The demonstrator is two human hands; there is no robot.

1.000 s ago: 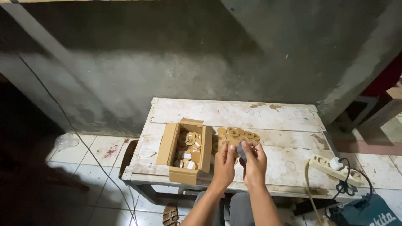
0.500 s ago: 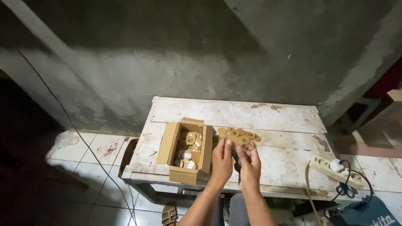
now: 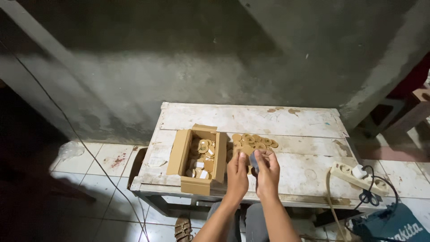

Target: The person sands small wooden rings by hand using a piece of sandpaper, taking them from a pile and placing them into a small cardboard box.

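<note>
I see my left hand (image 3: 237, 172) and right hand (image 3: 267, 172) pinched together on a small grey pad (image 3: 253, 159) over the white worktable (image 3: 286, 121). Tan wooden discs (image 3: 254, 142) lie just beyond; an open cardboard box (image 3: 197, 157) of discs sits left. Since a second ago, both hands have drawn slightly nearer me.

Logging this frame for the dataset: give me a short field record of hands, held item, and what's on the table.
left hand: left hand over the table's front, fingers on a round tan disc
right hand: right hand pinching a small dark piece
pile: tan discs loose on the table, beyond the hands
box: open cardboard box holding more discs, left of the hands
table: worn white wooden table
right edge: power strip with cable
</note>
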